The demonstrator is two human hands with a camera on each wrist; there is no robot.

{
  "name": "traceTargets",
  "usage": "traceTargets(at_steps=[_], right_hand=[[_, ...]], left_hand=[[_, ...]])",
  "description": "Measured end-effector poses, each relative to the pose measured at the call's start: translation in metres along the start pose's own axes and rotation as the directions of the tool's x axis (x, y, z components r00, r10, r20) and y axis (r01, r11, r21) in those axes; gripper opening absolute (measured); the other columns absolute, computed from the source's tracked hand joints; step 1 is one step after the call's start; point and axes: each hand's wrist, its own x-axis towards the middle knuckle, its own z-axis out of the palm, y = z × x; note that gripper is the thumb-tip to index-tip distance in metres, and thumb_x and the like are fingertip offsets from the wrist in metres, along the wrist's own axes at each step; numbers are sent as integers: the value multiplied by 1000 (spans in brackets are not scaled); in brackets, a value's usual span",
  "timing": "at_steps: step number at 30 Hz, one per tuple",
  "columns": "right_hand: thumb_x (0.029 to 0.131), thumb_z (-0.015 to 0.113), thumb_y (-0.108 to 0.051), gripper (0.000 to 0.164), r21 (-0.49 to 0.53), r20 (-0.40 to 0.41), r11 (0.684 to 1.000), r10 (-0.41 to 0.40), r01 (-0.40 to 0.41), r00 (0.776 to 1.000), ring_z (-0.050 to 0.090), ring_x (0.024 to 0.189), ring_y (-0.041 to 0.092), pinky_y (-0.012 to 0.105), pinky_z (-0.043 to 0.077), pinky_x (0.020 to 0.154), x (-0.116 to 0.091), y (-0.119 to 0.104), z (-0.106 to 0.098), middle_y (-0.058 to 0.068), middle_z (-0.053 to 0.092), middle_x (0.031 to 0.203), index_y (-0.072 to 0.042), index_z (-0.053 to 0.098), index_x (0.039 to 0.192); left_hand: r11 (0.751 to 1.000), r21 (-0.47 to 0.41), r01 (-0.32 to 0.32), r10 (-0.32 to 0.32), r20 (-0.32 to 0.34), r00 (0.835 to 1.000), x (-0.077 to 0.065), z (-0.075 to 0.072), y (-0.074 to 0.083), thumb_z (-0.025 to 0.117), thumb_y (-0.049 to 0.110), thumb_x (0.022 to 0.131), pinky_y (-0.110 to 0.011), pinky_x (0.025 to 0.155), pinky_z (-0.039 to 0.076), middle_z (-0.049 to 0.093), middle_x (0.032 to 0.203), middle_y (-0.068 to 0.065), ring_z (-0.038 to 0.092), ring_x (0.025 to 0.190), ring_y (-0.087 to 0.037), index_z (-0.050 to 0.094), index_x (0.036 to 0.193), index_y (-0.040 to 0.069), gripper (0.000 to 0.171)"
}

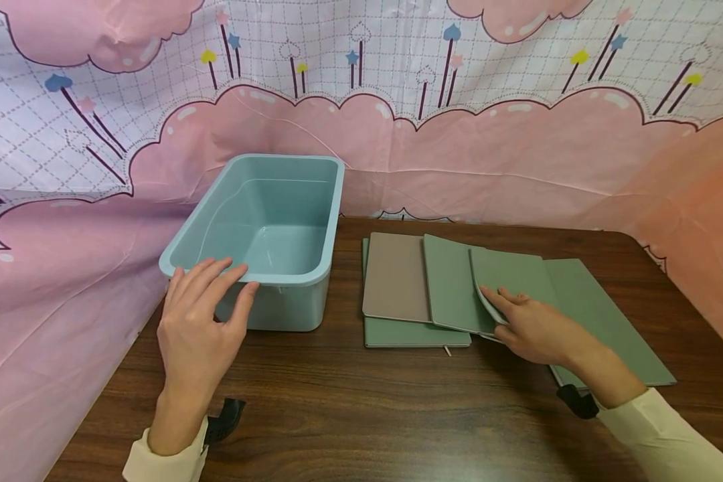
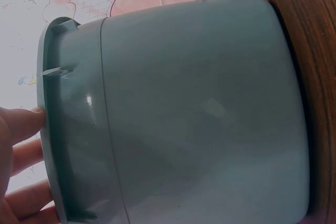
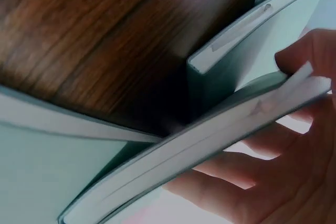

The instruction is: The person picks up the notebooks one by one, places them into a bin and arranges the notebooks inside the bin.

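Right hand pinches a green notebook, long axis front-to-back, far end angled left; left hand, fingers loosely spread, at blue tub's near rim.

The bin stands on the table, left of the overlapping notebooks; the cloth hangs behind both; the left hand is at the bin's near rim, the right hand among the rightmost notebooks.

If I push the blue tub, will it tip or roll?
The blue tub probably won't roll, since its flat bottom sits on the table. It looks like empty plastic, so it's likely light and might slide. Its broad base should resist tipping.
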Motion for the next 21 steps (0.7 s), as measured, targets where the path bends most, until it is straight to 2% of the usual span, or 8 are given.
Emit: traceTargets(at_steps=[2,5,7,13,15,17,19,21], right_hand=[[103,57,-14,67,5,-5,1000,0,0,1000,54,132,64,42,51,63,0,-1,1,46,41,155,1,33,164],[103,60,-10,68,2,-16,1000,0,0,1000,56,130,64,32,38,53,-1,-2,2,47,42,153,2,32,164],[102,61,-8,69,-14,-30,1000,-5,5,1000,59,125,63,29,33,50,-2,-3,4,47,44,152,3,32,163],[101,61,-5,69,-56,-43,998,-11,8,999,65,114,59,28,31,47,-2,-5,5,46,47,150,4,31,162],[101,60,-4,68,-63,-44,998,-12,9,999,64,118,60,29,33,48,-2,-5,5,45,48,150,5,31,162],[101,59,-3,67,-74,-50,997,-17,13,999,62,122,60,34,41,51,-2,-5,4,45,49,149,6,31,161],[100,58,-1,66,-92,-62,995,-33,27,998,62,125,60,42,52,58,-2,-5,4,44,51,148,7,31,160],[99,57,0,65,-110,-80,993,-48,39,996,63,124,60,51,58,68,-3,-5,4,44,53,147,9,33,159]], left_hand=[[1000,1,0,0,0,1000,0,0,0,82,21,91,-67,121,37,79,120,-17,68,124,-42,82,114,8,27],[1000,2,0,0,-1,1000,0,1,0,82,21,91,-67,121,37,79,120,-17,68,124,-42,82,114,8,27],[1000,2,0,0,-1,1000,0,1,0,82,21,91,-67,121,37,79,120,-16,68,124,-42,83,114,8,27],[1000,3,-1,1,1,1000,0,1,1,83,21,91,-68,121,37,79,120,-16,68,124,-42,83,114,9,26],[1000,4,-2,2,2,1000,0,0,1,83,21,91,-68,121,37,79,121,-16,68,125,-42,83,114,9,27],[1000,3,-3,3,2,1000,0,0,1,83,21,91,-68,121,37,79,121,-16,68,125,-42,82,115,9,27],[1000,2,-4,4,2,1000,0,0,1,83,20,90,-69,121,36,79,121,-17,68,125,-43,82,115,9,27],[1000,0,-3,3,2,1000,0,0,1,83,20,90,-69,121,36,79,121,-17,68,125,-43,82,115,8,27]])
